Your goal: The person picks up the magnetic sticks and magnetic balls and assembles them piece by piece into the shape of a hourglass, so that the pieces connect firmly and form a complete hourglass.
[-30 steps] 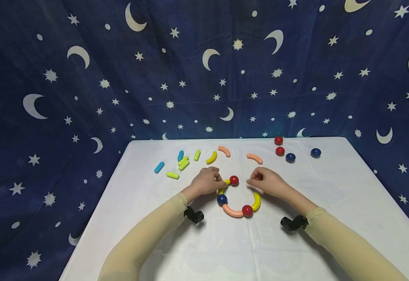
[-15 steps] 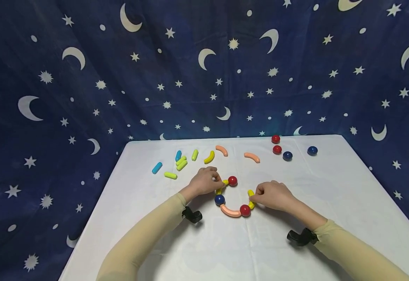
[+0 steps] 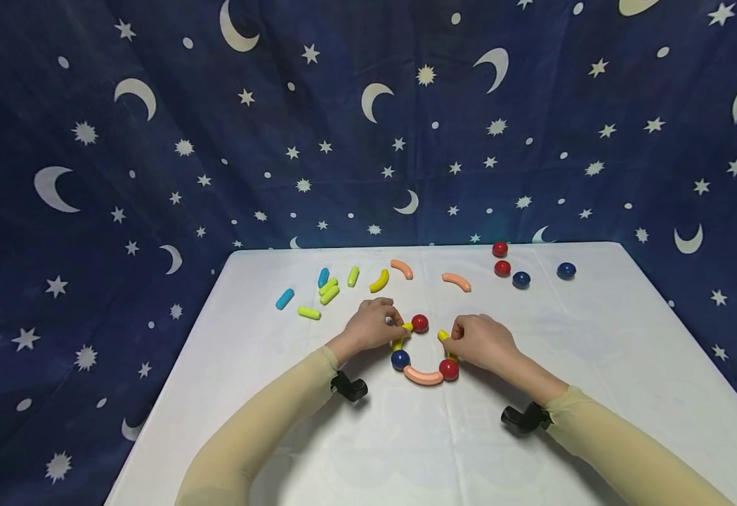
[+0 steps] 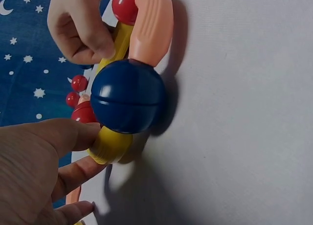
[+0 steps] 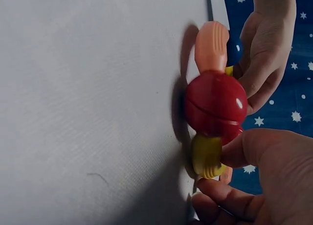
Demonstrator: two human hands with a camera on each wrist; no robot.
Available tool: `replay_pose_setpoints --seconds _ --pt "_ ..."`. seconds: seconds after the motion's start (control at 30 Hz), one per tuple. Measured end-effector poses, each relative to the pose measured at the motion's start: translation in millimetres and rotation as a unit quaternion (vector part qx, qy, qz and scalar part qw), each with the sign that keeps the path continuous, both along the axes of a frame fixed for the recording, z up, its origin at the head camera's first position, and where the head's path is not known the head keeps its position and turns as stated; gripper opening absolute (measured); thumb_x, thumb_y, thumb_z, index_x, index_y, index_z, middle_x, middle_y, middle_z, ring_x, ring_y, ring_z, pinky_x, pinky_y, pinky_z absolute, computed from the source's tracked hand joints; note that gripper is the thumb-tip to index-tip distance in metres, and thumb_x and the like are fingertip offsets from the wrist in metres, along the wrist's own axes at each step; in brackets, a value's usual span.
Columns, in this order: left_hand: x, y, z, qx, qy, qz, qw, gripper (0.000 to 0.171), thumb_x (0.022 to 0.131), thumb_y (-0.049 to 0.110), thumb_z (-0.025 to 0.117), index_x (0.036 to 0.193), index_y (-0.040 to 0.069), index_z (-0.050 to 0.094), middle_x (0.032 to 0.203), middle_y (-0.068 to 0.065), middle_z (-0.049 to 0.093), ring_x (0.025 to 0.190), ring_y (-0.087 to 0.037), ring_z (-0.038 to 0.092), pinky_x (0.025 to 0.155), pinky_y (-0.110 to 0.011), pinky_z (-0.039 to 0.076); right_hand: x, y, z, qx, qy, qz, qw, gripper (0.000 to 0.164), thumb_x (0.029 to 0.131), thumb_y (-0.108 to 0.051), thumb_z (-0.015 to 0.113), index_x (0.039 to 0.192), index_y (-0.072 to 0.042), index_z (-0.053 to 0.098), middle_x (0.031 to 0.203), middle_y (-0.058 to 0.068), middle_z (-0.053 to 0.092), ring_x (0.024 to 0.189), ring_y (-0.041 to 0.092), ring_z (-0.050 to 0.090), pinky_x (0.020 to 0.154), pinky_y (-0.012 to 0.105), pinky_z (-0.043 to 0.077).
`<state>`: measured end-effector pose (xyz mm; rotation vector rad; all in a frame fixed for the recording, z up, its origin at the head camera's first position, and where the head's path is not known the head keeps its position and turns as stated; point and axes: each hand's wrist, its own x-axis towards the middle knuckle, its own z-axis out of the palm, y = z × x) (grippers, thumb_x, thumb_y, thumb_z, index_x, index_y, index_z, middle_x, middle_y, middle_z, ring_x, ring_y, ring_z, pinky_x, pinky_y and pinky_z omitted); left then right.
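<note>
Left hand [image 3: 373, 325] pinches one yellow arc [image 4: 112, 146] beside a blue ball [image 4: 128, 95], right hand [image 3: 485, 341] a second yellow arc [image 5: 206, 155]

A dark blue cloth [image 3: 336, 70] is hanging behind the table [image 3: 596, 288] and along its sides, showing pale moons [image 3: 501, 63], stars [image 3: 426, 75] and dots [image 3: 456, 19]. A white cover [image 3: 368, 450] is draping the table, creasing faintly, and soft shadows [image 5: 156, 200] are falling across it.

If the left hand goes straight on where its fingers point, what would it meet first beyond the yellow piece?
Probably the red ball at the far end of that yellow piece, though depth is unclear.
</note>
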<state>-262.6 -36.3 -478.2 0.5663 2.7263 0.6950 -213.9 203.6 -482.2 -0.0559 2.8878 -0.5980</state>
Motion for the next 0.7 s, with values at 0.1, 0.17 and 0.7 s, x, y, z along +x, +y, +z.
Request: replay_pose_setpoints --seconds 0.1,0.17,0.7 --pt "-0.4 0 0.0 0.005 -0.002 -0.002 1.0 0.019 0.09 0.041 0.074 0.09 0.022 0.075 0.153 -0.011 0.048 0.139 -0.038 0.04 0.11 -0.048 0.04 -4.4 -3 -0.1 0.002 0.007 -0.002 1.0 0.024 0.085 -0.034 0.076 0.076 -0.015 0.063 0.068 0.001 0.057 0.067 0.02 0.052 0.056 0.033 0.039" --pt "-0.5 0 -0.1 0.006 -0.002 -0.003 1.0 0.019 0.09 0.042 0.075 0.091 0.022 0.075 0.153 -0.011 0.048 0.139 -0.039 0.04 0.11 -0.048 0.04 -6.7 -4 -0.5 0.002 0.013 0.001 1.0 0.023 0.084 -0.033 0.076 0.077 -0.015 0.063 0.068 0.001 0.057 0.067 0.02 0.052 0.056 0.033 0.04" --pt "1.4 2 -3.3 0.011 0.0 -0.005 0.9999 0.027 0.09 0.046 0.074 0.1 0.021 0.078 0.156 -0.014 0.045 0.142 -0.041 0.036 0.113 -0.051 0.035 -14.9 -2 -9.2 -0.071 0.035 0.043 0.996 0.026 0.089 -0.031 0.077 0.105 -0.012 0.073 0.072 -0.001 0.056 0.071 0.019 0.051 0.064 0.035 0.036"
